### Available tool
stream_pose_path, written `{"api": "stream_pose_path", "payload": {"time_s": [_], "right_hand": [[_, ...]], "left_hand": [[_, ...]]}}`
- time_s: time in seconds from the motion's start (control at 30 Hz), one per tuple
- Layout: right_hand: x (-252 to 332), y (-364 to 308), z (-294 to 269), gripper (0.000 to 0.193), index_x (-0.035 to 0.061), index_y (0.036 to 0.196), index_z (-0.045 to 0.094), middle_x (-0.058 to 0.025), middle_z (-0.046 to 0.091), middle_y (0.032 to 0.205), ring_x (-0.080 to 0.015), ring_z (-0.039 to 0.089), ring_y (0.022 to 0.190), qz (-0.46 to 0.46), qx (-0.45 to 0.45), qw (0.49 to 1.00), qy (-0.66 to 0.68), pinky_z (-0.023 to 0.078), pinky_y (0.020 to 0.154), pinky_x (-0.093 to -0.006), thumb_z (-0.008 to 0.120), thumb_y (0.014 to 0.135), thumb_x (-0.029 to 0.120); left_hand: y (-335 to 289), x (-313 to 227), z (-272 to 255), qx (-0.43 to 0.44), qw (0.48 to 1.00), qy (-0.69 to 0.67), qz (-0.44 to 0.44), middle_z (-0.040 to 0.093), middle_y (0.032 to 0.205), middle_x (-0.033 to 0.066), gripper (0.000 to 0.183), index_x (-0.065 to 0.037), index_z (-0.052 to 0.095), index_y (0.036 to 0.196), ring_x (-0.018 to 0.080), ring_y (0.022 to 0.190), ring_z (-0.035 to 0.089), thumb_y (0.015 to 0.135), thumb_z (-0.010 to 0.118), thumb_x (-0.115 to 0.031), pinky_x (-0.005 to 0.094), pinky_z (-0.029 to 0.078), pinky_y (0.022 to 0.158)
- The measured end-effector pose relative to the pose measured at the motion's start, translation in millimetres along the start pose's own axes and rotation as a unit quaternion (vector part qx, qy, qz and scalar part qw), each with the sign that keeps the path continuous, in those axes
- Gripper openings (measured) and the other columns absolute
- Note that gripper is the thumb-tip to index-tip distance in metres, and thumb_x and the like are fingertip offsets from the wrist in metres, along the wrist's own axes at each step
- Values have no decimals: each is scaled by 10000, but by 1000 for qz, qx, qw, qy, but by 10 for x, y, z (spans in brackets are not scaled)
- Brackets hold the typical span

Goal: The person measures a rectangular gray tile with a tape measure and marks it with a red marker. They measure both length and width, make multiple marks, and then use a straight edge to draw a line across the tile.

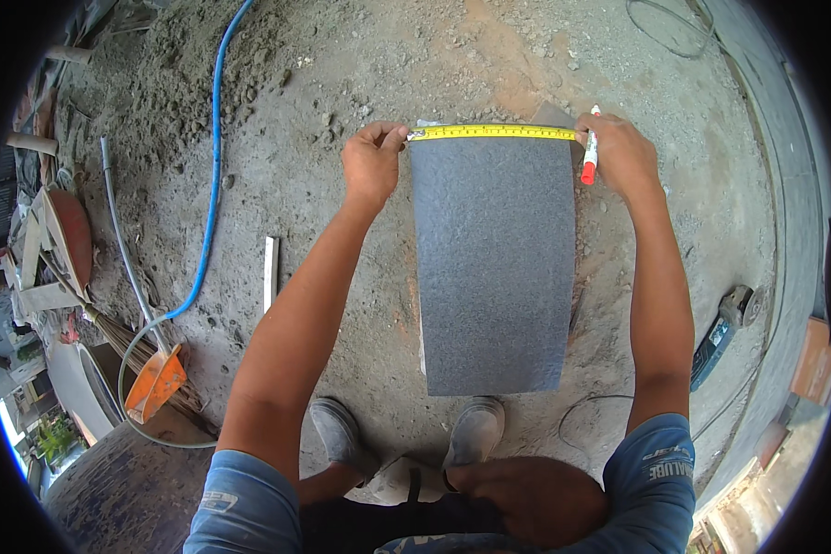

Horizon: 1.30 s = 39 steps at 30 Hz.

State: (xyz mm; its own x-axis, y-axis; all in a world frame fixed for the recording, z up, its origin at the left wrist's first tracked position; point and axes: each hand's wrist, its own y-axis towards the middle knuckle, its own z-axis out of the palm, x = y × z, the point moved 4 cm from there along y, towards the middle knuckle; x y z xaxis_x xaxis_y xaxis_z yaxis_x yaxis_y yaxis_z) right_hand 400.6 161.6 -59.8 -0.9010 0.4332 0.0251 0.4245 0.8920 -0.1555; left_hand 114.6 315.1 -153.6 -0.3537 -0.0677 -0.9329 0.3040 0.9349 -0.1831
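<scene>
A dark grey rectangular tile [494, 268] lies on the ground in front of my feet. Across its far edge stretches a yellow tape measure [489, 133]. My left hand [373, 164] pinches the hooked end of the tape at the tile's far left corner. At the far right corner my right hand [620, 152] is closed, holding the other end of the tape; the tape's case is hidden. The same hand also grips a white marker [590, 159] with a red cap, its capped end pointing toward me.
A blue hose [216, 138] snakes along the left, near an orange shovel [157, 383] and a straw broom [120, 337]. One pale strip [270, 273] lies beside my left forearm. To the right rests an angle grinder [718, 337] with its cord. Loose gravel [194, 55] covers the far left.
</scene>
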Motion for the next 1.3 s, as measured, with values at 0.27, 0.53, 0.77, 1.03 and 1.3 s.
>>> {"api": "stream_pose_path", "payload": {"time_s": [0.27,0.53,0.77,1.03,1.3], "right_hand": [[27,49,-12,134,197,963,658,-59,660,1000,-293,638,967,-3,12,1000,0,513,770,-419,594,870,125],[101,36,14,227,201,1112,685,-82,680,1074,-296,648,995,-8,-21,999,33,520,806,-434,619,911,285],[158,109,-100,330,188,1185,666,-102,683,1077,-307,648,1001,-12,12,1000,21,521,826,-434,617,912,369],[215,1,20,355,172,1215,645,-105,683,1077,-311,655,973,-72,-46,996,15,513,807,-434,597,919,362],[273,-48,175,355,147,1204,634,-116,671,1113,-329,637,1005,-89,-76,988,104,501,829,-445,588,918,350]], "left_hand": [[-3,-19,36,-2,998,-60,13,694,884,49,191,24,682,1044,111,777,625,918,662,-117,252,512,726],[16,10,38,-15,999,37,29,727,923,122,230,11,706,1055,154,822,681,866,709,-118,278,533,767],[57,-16,49,-22,999,25,32,729,887,114,209,-1,715,1039,154,791,679,866,706,-119,277,531,750],[49,4,64,-15,999,18,38,717,864,100,159,-17,718,1020,130,742,640,891,666,-94,280,514,701],[118,2,44,40,996,46,71,690,848,49,145,-19,711,1012,109,713,598,925,616,-87,262,497,678]]}}
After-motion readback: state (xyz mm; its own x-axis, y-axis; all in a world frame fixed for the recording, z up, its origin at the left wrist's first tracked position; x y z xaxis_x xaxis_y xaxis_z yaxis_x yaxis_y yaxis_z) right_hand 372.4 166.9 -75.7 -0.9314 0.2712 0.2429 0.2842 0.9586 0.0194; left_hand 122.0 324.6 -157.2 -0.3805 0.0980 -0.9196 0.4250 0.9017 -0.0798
